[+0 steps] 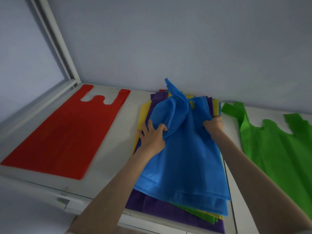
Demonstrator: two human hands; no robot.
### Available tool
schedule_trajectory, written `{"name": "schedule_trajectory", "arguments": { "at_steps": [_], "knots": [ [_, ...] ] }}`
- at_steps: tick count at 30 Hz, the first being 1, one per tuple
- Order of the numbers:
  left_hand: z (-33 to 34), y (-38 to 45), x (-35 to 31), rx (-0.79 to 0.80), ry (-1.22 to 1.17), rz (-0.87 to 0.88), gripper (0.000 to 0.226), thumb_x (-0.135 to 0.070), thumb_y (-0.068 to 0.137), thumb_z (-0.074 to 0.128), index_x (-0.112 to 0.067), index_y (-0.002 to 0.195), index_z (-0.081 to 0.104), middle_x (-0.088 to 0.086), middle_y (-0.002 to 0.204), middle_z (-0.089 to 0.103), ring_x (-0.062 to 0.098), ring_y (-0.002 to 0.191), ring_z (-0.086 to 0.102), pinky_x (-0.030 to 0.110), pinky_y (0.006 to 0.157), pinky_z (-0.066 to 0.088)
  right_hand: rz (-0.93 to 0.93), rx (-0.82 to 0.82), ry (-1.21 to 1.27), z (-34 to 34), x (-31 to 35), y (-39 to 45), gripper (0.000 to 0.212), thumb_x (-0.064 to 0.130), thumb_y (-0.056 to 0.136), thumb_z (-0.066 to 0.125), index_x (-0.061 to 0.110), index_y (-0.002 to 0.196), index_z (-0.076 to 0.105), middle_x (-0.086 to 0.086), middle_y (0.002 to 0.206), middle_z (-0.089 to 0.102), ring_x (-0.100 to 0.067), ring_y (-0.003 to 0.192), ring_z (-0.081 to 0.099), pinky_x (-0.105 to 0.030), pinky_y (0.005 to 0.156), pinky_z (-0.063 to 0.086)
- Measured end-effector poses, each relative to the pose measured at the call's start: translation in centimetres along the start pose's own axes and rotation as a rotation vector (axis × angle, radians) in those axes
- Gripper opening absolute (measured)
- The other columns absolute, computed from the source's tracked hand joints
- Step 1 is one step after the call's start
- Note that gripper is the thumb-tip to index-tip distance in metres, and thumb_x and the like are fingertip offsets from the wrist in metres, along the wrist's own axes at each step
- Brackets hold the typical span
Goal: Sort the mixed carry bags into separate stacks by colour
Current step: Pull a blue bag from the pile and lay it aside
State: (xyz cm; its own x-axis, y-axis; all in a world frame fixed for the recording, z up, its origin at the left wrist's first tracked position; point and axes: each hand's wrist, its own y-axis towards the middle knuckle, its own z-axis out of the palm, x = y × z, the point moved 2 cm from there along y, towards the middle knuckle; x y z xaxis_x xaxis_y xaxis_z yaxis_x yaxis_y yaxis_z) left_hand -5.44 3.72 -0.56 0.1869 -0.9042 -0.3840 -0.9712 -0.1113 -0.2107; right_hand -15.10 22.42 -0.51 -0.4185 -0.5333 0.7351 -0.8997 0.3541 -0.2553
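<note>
On the white table, against a pale wall, a mixed pile of carry bags lies in the middle, with purple, yellow and green edges fanning out at its near end and along its left side. Across the top of the pile lies a blue bag, its handles bunched and lifted up toward the wall. The left hand grips the blue bag at its left edge, thumb and forefinger pinching a fold while the other fingers spread over the fabric. The right hand is curled tightly round the bag's right edge, gathering the cloth into a fist. Both bare forearms reach in from the near side.

To the left, well apart from the pile, a red bag lies flat with its handles pointing toward the wall. To the right, near the pile, a green bag lies spread out, its handles also toward the wall. A white window frame rises at the far left corner.
</note>
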Motion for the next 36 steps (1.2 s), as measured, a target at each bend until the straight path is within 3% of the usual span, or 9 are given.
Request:
{"name": "schedule_trajectory", "arguments": {
  "at_steps": [2,6,8,15,18,22,27,32,36],
  "knots": [
    [-0.1,-0.2,-0.1,-0.016,-0.034,-0.021,0.040,-0.006,0.093,0.046,-0.024,0.128,0.039,0.021,0.157,-0.006,0.039,0.146,0.001,0.048,0.115,0.016,0.009,0.010,-0.014,-0.1,0.0,0.0,0.051,0.006,0.090,0.050,-0.005,0.135,0.030,-0.025,0.133,0.046,-0.036,0.110,0.052,-0.034,0.078,0.042],
    [-0.6,-0.6,-0.6,-0.236,-0.020,-0.011,0.043,-0.001,0.090,0.046,-0.018,0.130,0.044,0.016,0.149,0.025,0.031,0.135,0.030,0.036,0.106,0.028,0.020,0.013,-0.001,-0.4,-0.1,0.0,0.052,0.018,0.088,0.059,-0.007,0.129,0.040,-0.022,0.126,0.052,-0.031,0.099,0.052,-0.039,0.090,0.047],
    [-0.7,-0.7,-0.7,-0.274,-0.014,-0.047,0.044,0.000,0.090,0.047,-0.016,0.130,0.044,0.014,0.145,0.030,0.030,0.133,0.031,0.035,0.105,0.030,0.018,0.008,0.020,-0.6,-0.2,0.0,0.050,0.021,0.088,0.060,-0.008,0.126,0.044,-0.021,0.116,0.054,-0.032,0.096,0.053,-0.037,0.084,0.047],
    [-0.2,-0.5,-1.3,-0.404,0.141,0.029,0.044,0.000,0.088,0.048,-0.016,0.129,0.050,-0.001,0.139,0.046,0.025,0.130,0.036,0.034,0.103,0.029,-0.042,-0.027,0.214,-0.4,-0.6,-0.4,0.044,0.006,0.086,0.056,0.002,0.127,0.039,-0.020,0.127,0.053,-0.032,0.099,0.055,-0.033,0.075,0.044],
    [0.1,-0.4,-1.8,-0.309,0.066,0.049,0.045,0.004,0.090,0.044,-0.012,0.131,0.048,0.003,0.134,0.051,0.024,0.123,0.046,0.033,0.096,0.039,-0.088,-0.046,0.264,-0.6,-0.6,-0.7,0.045,0.005,0.086,0.055,0.003,0.127,0.038,-0.020,0.128,0.052,-0.024,0.092,0.050,-0.030,0.074,0.043],
    [0.1,-0.8,-2.6,-0.334,-0.043,-0.015,0.045,0.005,0.091,0.042,-0.005,0.135,0.037,0.012,0.128,0.053,0.030,0.118,0.049,0.038,0.091,0.044,-0.019,-0.013,0.168,-0.8,-0.7,-0.5,0.054,0.029,0.091,0.055,-0.005,0.129,0.036,-0.023,0.124,0.052,-0.036,0.110,0.054,-0.041,0.085,0.046],
    [-0.2,-0.8,-2.3,-0.236,0.101,-0.299,0.036,-0.016,0.099,0.040,0.000,0.131,0.042,0.017,0.136,0.045,0.033,0.127,0.043,0.040,0.099,0.040,-0.007,0.090,0.051,-1.0,-0.8,-0.2,0.050,0.033,0.095,0.045,-0.007,0.126,0.044,-0.010,0.082,0.044,-0.027,0.086,0.046,-0.031,0.071,0.039],
    [-1.6,-0.5,-2.2,-0.160,0.006,-0.374,0.045,-0.003,0.097,0.038,0.003,0.140,0.029,0.019,0.142,0.044,0.035,0.131,0.046,0.041,0.102,0.040,-0.074,0.106,0.060,-1.3,-1.2,-0.2,0.038,0.007,0.092,0.042,-0.004,0.129,0.037,-0.024,0.127,0.049,-0.026,0.090,0.045,-0.028,0.073,0.036],
    [-2.7,-1.2,-4.4,-0.181,-0.036,-0.356,0.045,-0.008,0.097,0.040,0.005,0.139,0.029,0.021,0.141,0.045,0.037,0.130,0.046,0.043,0.101,0.040,-0.097,0.150,0.120,-2.6,-1.4,-0.2,0.040,0.002,0.091,0.038,-0.002,0.131,0.035,-0.021,0.121,0.049,-0.023,0.091,0.043,-0.028,0.074,0.036]
  ]
}}
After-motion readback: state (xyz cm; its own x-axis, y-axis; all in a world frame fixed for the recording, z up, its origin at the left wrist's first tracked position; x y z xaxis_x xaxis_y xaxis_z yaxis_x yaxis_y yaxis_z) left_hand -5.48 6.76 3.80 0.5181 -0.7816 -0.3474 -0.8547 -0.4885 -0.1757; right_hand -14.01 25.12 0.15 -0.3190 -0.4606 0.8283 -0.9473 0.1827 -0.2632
